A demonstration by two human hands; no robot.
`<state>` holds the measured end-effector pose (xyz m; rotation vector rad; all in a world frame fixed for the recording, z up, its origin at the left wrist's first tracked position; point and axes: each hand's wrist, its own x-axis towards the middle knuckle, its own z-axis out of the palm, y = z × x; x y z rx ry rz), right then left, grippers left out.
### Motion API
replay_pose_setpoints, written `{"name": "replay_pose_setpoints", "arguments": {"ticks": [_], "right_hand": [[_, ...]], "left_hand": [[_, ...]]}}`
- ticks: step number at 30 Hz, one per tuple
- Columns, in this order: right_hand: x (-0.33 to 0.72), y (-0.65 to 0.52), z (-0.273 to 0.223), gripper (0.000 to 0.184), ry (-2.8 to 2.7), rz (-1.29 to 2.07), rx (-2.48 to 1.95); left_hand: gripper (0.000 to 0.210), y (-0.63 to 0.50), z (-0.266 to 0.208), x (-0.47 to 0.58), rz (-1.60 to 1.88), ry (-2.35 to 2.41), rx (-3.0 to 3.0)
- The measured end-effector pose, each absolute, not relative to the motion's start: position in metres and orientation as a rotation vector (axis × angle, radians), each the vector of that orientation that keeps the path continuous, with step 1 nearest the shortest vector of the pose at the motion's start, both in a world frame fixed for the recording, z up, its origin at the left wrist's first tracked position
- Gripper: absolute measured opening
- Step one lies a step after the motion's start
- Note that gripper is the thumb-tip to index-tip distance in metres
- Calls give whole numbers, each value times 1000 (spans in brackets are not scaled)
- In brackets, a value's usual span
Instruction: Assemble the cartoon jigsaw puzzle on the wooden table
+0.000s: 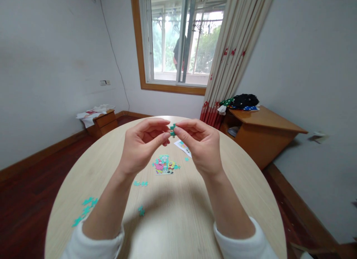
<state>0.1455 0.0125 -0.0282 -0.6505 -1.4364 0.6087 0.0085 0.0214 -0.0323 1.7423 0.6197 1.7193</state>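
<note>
Over the far half of the table, a green jigsaw puzzle piece (173, 130) is raised between my two hands. My right hand (199, 140) pinches it with thumb and forefinger. My left hand (145, 141) meets its left edge with the thumb tip, its other fingers curled behind. Below them lies a partly assembled puzzle (165, 166) with a pink starfish and a yellow sponge figure. A small loose piece (186, 159) rests to its right, beside a printed picture sheet (183, 147) partly covered by my right hand.
More loose green pieces lie on the round table (173, 233): a short row (141, 183), a single one (141, 211) and several at the left (87, 208). Beyond the table stand a wooden desk (267, 121) with cloths on it and a low cabinet (106, 121).
</note>
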Motion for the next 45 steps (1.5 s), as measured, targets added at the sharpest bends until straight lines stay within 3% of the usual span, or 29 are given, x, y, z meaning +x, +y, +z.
{"name": "replay_pose_setpoints", "arguments": {"ticks": [17,45], "right_hand": [[145,20,-31,22,-1330,843,-668],[143,25,-39,26,-1447,745,-744]], "left_hand": [[21,26,-32,3,1762,522,1952],[25,34,-35,2,1698,661,1656]]}}
